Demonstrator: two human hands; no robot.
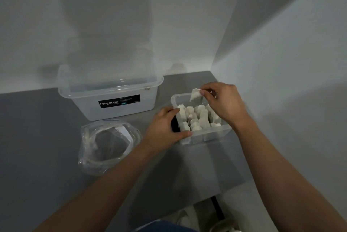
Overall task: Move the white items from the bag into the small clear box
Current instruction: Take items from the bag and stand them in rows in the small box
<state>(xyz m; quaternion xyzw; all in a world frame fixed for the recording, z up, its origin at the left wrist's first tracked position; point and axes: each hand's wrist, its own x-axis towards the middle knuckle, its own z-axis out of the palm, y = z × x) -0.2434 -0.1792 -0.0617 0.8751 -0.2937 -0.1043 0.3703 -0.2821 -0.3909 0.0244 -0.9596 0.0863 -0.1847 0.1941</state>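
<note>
A small clear box stands on the grey table, right of centre, packed with several upright white items. My left hand grips the box's left side, thumb on the front corner. My right hand hovers over the box's far end and pinches one white item between thumb and fingers, just above the rim. A crumpled clear plastic bag lies open to the left of the box; I cannot tell whether any white items lie inside it.
A larger clear tub with a black Megabox label stands behind the bag, against the wall. White walls close the corner behind and to the right. The table's front edge runs near the bottom right.
</note>
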